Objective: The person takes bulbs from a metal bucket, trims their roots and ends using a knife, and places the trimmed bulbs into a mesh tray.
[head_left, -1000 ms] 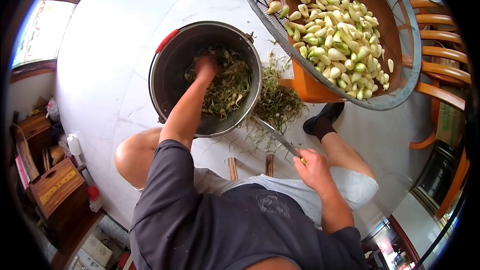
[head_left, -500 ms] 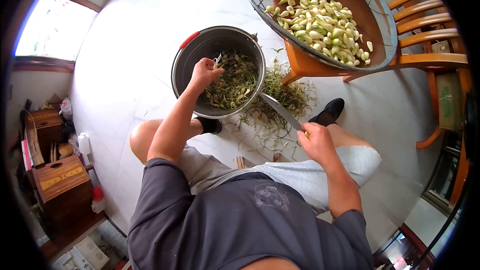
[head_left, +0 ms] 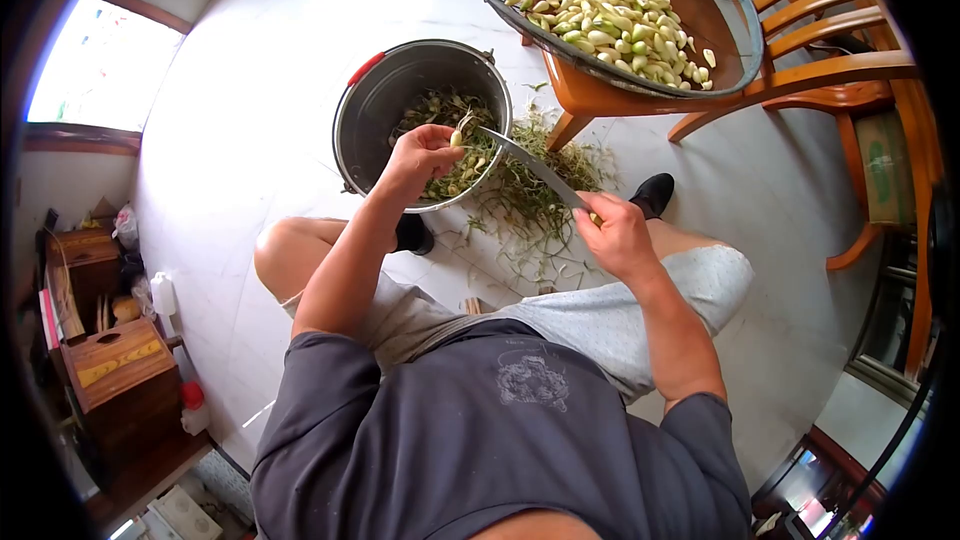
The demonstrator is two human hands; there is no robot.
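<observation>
Over the near right side of a metal bucket (head_left: 365, 125), my left hand (head_left: 422, 158) pinches a small whitish onion-like bulb (head_left: 457, 138) with stringy ends. My right hand (head_left: 617, 237) is wrapped round the handle of a long knife (head_left: 540, 170). The blade points left, its tip close to the bulb; whether it touches I cannot tell. Inside the bucket lies a heap of untrimmed bulbs (head_left: 450, 105) with withered stalks and roots. Beyond, a round mesh sieve (head_left: 757, 40) holds many trimmed, pale bulbs (head_left: 630, 20).
The sieve rests on a wooden chair (head_left: 580, 90) at upper right. Green trimmings (head_left: 545, 190) are strewn over the pale tiled floor (head_left: 240, 120) right of the bucket. My shoes (head_left: 653, 195) are near the bucket and trimmings. Wooden boxes (head_left: 120, 360) stand at far left.
My left hand has brought the bulb right and slightly down from inside the bucket. My right hand has raised the knife, bringing its tip to the bulb. The view has shifted slightly.
</observation>
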